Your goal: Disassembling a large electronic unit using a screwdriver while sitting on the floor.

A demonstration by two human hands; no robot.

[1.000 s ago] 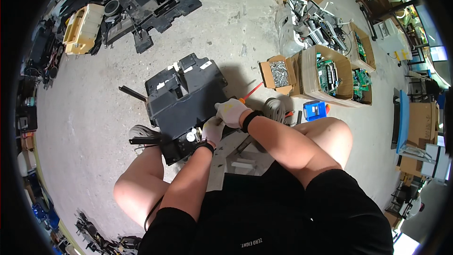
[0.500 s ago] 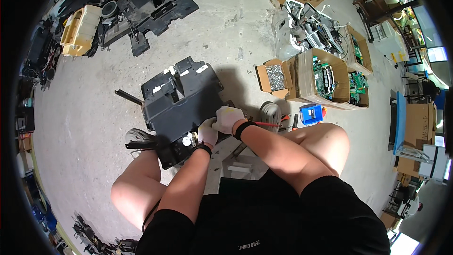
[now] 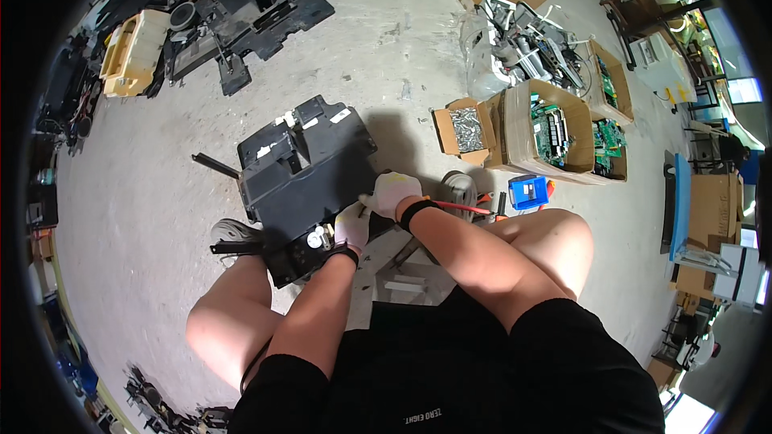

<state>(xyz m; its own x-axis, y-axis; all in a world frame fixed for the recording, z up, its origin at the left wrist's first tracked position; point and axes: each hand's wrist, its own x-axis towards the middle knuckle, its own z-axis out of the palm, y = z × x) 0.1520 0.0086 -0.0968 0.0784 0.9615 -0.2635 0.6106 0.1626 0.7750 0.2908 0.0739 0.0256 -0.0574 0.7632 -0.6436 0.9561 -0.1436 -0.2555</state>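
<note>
Black plastic printer chassis [image 3: 305, 177], boxy and ribbed, lies on the concrete floor [image 3: 145, 209] just ahead of both gloved hands, largely intact. Left hand [image 3: 352, 227] presses curled at its near edge; right hand [image 3: 393, 193] grips the corner, possibly around a tool.

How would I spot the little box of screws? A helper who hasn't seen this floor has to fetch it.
Start at the black machine housing that the gloved hands rest on, and look past its right edge to the row of cardboard boxes. The small open cardboard box is nearest the housing, left of the big box of green circuit boards. It alone holds a heap of silvery metal bits.
</note>
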